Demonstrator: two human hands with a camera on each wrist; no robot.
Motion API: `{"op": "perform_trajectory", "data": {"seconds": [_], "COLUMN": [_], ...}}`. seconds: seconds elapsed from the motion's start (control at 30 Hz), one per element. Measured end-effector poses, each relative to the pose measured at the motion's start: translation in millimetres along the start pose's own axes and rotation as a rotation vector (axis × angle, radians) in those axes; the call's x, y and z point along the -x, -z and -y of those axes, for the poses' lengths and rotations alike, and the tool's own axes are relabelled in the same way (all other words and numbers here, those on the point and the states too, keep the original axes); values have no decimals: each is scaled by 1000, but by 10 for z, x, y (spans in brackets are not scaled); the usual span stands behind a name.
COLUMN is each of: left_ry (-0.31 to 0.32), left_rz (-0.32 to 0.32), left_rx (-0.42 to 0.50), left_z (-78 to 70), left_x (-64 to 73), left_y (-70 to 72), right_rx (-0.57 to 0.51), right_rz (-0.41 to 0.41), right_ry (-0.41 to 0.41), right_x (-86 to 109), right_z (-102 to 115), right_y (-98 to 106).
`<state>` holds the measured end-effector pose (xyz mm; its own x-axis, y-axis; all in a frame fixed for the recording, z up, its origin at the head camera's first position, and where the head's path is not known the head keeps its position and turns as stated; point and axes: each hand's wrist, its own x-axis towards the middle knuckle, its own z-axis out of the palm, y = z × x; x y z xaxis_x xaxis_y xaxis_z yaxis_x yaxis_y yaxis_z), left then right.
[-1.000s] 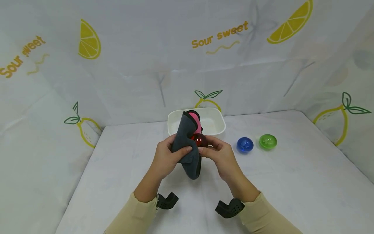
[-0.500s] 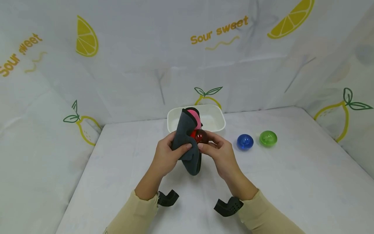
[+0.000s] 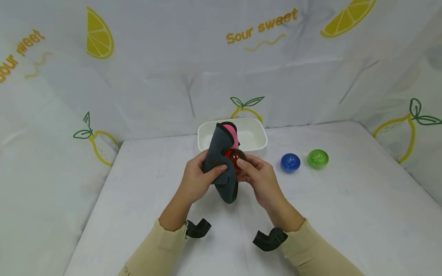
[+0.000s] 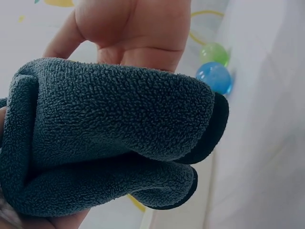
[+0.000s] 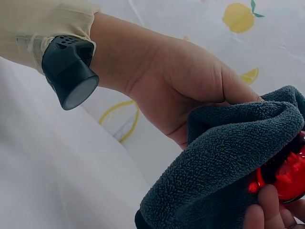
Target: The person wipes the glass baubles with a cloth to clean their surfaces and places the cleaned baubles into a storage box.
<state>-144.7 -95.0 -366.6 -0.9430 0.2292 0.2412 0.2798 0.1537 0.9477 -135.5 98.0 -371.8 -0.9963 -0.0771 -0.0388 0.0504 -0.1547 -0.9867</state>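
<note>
My left hand (image 3: 196,178) grips a folded dark blue-grey terry cloth (image 3: 219,143) with black edging and a pink side, held above the table. A see-through red ball (image 3: 237,156) sits against the cloth's right side. My right hand (image 3: 260,178) holds this ball, its thumb on the near face and fingers curled beneath. In the right wrist view, the fingertips (image 5: 269,210) touch the cloth beside the red ball (image 5: 290,176). The left wrist view shows the cloth (image 4: 119,109) hiding the ball.
Behind the cloth, a white rectangular tray (image 3: 253,134) stands against the lemon-print backdrop (image 3: 155,50). A blue ball (image 3: 290,162) and a green ball (image 3: 317,158) lie on the white-covered table (image 3: 345,199) to the right of the hands.
My right thumb has shifted up onto the red ball's near face, and its fingers have moved lower. The left hand keeps its hold on the cloth. The head view has tilted down slightly.
</note>
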Motion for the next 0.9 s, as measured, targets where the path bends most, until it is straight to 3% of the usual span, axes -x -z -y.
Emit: {"op": "perform_trajectory", "data": {"seconds": [0.27, 0.5, 0.9], "left_ry": [-18, -4, -1], "left_rz": [15, 31, 12], "left_rx": [32, 72, 44], "left_z": [-14, -33, -8], "left_x": [-7, 0, -22], "left_y": [28, 56, 85], "right_rx": [89, 106, 155], "right_rz": [44, 119, 196], "right_ry": [-18, -31, -21], "right_x": [-17, -18, -14], "right_z": [10, 12, 45], "right_y": [24, 46, 52]}}
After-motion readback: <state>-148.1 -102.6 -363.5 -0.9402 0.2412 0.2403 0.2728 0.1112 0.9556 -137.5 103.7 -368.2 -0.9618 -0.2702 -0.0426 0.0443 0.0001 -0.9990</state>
